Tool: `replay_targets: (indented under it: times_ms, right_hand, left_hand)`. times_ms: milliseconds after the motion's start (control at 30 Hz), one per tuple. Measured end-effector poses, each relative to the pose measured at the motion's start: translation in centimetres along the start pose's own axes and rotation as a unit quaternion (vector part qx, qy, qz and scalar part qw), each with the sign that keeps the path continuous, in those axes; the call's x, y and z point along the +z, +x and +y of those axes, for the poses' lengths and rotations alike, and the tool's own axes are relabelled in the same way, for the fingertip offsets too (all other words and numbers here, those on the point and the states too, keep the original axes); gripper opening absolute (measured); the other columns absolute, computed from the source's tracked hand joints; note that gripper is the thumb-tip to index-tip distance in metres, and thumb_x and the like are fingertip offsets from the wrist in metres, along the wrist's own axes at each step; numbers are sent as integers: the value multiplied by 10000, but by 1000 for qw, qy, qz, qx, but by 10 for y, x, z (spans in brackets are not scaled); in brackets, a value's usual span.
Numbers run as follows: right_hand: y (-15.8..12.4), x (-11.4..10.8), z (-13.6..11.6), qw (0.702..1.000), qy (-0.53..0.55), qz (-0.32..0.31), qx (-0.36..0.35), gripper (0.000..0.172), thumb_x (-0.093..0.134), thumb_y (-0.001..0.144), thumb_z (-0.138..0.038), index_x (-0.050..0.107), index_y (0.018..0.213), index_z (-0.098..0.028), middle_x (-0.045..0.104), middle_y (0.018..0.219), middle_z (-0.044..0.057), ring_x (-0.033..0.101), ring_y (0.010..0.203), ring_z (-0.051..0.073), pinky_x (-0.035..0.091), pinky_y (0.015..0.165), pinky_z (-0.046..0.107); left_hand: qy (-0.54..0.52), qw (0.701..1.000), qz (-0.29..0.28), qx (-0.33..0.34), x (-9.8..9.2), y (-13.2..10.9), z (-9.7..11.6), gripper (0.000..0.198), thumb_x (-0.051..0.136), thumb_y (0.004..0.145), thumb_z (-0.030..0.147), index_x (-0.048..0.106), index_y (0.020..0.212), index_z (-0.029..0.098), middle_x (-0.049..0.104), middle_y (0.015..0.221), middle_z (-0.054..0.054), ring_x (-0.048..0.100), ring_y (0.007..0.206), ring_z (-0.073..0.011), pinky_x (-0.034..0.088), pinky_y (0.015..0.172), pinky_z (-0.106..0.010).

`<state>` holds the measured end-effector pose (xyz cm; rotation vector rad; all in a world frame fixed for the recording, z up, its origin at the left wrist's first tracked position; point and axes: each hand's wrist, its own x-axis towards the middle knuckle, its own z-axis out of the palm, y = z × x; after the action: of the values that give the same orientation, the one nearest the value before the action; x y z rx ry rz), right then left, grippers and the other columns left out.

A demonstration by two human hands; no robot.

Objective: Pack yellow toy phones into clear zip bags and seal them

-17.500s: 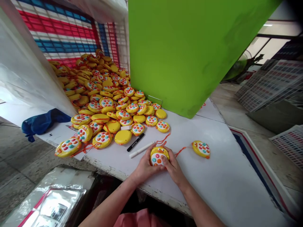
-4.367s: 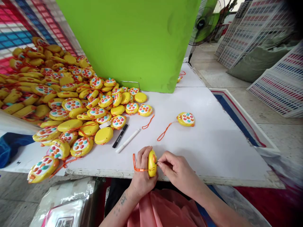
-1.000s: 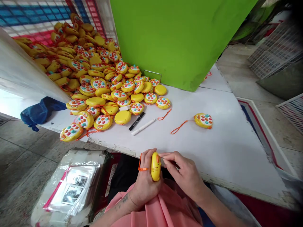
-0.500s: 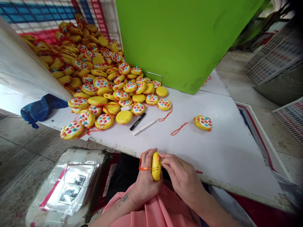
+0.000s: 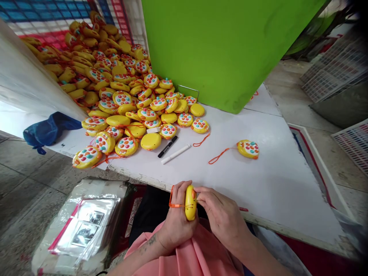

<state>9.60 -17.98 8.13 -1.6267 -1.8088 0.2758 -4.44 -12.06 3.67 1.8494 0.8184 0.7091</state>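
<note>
My left hand [image 5: 178, 220] is wrapped round a yellow toy [image 5: 190, 203], held on edge in front of my lap. An orange cord loop [image 5: 174, 205] runs from the toy over the backs of my left fingers. My right hand [image 5: 220, 212] is closed in a pinch against the toy's right side; anything between its fingertips is too small to make out. On the table to the right lies a similar toy [image 5: 248, 149], its white face covered with coloured buttons, with an orange cord loop [image 5: 218, 156] stretched to its left.
A large heap of yellow toys [image 5: 120, 99] fills the table's left side. A black marker [image 5: 167, 147] and a white pen [image 5: 176, 154] lie before it. Behind stands a green panel [image 5: 218, 53]. A blue cloth [image 5: 51, 128] and plastic bags [image 5: 86, 226] are at left.
The view has shifted very slightly. Both hands keep the same hold on the toy, and nothing on the table has moved.
</note>
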Motion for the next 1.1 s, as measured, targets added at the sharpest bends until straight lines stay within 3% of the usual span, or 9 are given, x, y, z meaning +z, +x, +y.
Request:
replay_targets:
  times_ms: [300,433,533,700,1100]
  right_hand:
    - [-1,-1,2,1000,4,5,-21,234,410,881,-35,557,972,-193,652,1114,78,623,1025,173,552,831,309]
    - [-2,0,-2,1000,4,-5,-14,221,392,884,-44,556,922,-186,636,1170,109,640,1007,185,558,786,309]
    - [-2,1,-5,1000,25,-15,4,205,391,896,-81,561,882,-193,601,1240,125,628,1054,196,561,777,297]
    - [2,0,-3,996,63,22,59,153,407,928,-147,547,928,-210,671,1103,83,670,929,159,567,769,265]
    - [2,0,-4,1000,-11,6,6,198,392,905,-81,548,957,-192,649,1114,98,639,986,179,560,791,313]
  left_hand:
    - [10,1000,-27,8,-2,1,-1,798,501,617,-15,293,1348,228,351,1304,-114,387,1212,-269,357,1042,-482]
    - [20,1000,-11,17,-2,3,-2,773,509,632,2,291,1338,229,371,1281,-113,387,1206,-276,354,1037,-495]
    - [18,1000,4,13,-2,5,-4,745,519,646,22,298,1330,220,386,1265,-109,407,1183,-271,364,1026,-491]
    - [16,1000,4,9,-2,5,-6,755,521,640,18,311,1335,224,388,1274,-102,403,1198,-263,341,1050,-479]
    - [9,1000,-2,16,-1,3,-5,804,509,602,-1,316,1347,230,389,1282,-103,393,1209,-267,348,1047,-482]
